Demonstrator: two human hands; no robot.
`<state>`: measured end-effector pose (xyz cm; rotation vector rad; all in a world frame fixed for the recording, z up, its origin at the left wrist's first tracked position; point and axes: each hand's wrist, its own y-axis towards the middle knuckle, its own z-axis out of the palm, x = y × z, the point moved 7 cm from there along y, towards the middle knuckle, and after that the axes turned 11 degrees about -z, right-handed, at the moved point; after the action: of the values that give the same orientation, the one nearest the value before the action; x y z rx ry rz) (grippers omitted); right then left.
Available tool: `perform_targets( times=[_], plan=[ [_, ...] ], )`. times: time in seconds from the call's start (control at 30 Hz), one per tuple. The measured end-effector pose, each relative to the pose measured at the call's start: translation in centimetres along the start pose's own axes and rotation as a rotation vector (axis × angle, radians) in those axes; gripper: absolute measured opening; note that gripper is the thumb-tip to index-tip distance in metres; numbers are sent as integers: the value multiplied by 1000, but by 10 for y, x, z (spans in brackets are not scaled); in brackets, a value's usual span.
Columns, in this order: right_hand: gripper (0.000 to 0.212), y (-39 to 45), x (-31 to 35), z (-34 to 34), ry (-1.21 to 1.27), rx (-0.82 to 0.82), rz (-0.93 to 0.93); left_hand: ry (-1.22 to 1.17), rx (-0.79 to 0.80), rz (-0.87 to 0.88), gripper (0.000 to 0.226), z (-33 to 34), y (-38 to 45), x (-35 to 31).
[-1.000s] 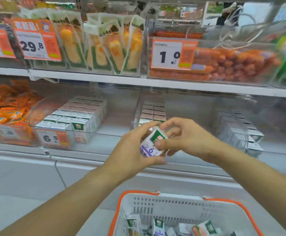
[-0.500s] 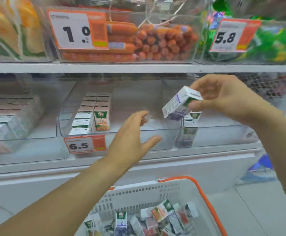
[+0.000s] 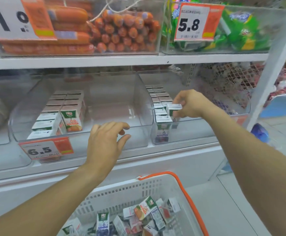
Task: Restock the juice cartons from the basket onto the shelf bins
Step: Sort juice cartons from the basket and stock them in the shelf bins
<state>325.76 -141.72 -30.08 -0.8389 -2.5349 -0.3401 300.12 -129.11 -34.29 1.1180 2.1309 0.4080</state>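
My right hand (image 3: 190, 103) grips a small purple-and-white juice carton (image 3: 174, 107) and holds it upright inside the right clear bin (image 3: 198, 132), just behind and to the right of the front carton (image 3: 163, 128) of a row there. My left hand (image 3: 106, 140) hovers with loosely spread fingers, holding nothing, in front of the middle clear bin (image 3: 138, 132). That bin holds orange juice cartons (image 3: 71, 119) in two rows on its left side. The white basket (image 3: 130, 193) with an orange handle sits below, with several mixed cartons (image 3: 144, 207) lying loose in it.
The upper shelf (image 3: 121, 61) carries bins of sausages (image 3: 118, 31) and green packets (image 3: 241, 31). A 6.5 price tag (image 3: 45, 149) hangs on the middle bin's front. A white shelf post (image 3: 275, 65) stands at right, with a wire mesh panel (image 3: 227, 82) behind the right bin.
My right hand has carried the purple carton down and into the right bin. The left hand has let go of it and stayed low by the middle bin. The view shifted right.
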Motion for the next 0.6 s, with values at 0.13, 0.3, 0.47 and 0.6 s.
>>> perform_targets(
  times=[0.13,0.3,0.47,0.6],
  plan=[
    [50,6,-4,13,2,-40,-3,12,-50,11,21,2,-1,-1],
    [50,-1,-5,2,1,-6,13,-2,-66,15,22,2,-2,-2],
    [25,-38,43,-39,137,-219,-156,-39,6,-30,20,-1,0,-1],
    [28,-77,85,-2,430,103,-295,-84,-131,93,23,-25,-11,-15]
  ],
)
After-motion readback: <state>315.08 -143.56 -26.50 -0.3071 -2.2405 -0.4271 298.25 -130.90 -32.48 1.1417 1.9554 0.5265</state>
